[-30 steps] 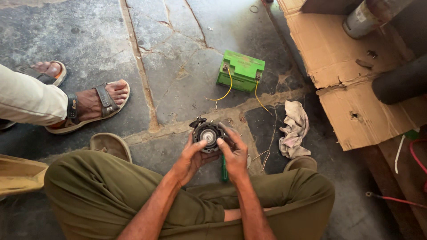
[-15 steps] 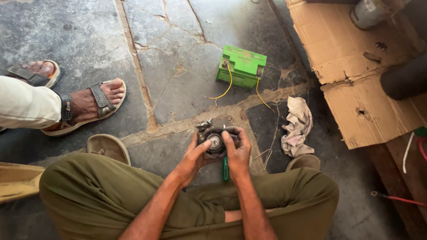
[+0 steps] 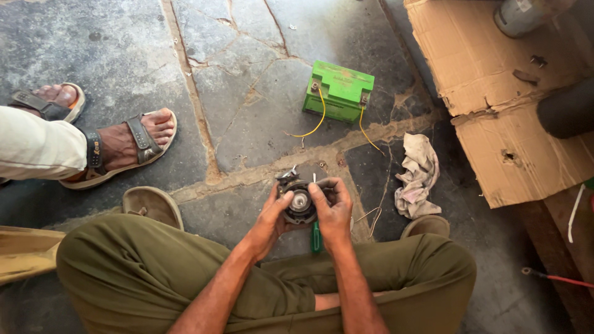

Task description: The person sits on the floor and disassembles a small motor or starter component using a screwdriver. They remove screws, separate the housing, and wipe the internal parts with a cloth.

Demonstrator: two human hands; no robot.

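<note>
A: What has changed since half a second ago?

B: Little. Both hands have stayed closed on the small round motor part (image 3: 301,203), and it has kept its place in front of the knees. The view has slid slightly, so the green battery (image 3: 338,91) now sits a touch lower in the picture.

A: How do the hands stand?

B: The left hand (image 3: 270,218) grips the part's left side, thumb on its rim. The right hand (image 3: 331,210) clamps the right side, thumb lying across its face. The hands are close together, the part between them.

A: Where is the part, reckoned from the battery?

B: Nearer the person than the battery and well apart from it, above the cracked stone floor (image 3: 247,111). Whether it rests on the floor I cannot tell.

A: And the rest, from the battery?

B: Two yellow wires (image 3: 319,117) run from its terminals towards the person. A dirty rag (image 3: 417,173) lies to its right and nearer the person. Torn cardboard (image 3: 495,80) lies farther right. A green-handled tool (image 3: 316,237) shows under the right hand. Far left, another person's sandalled foot (image 3: 127,145).
</note>
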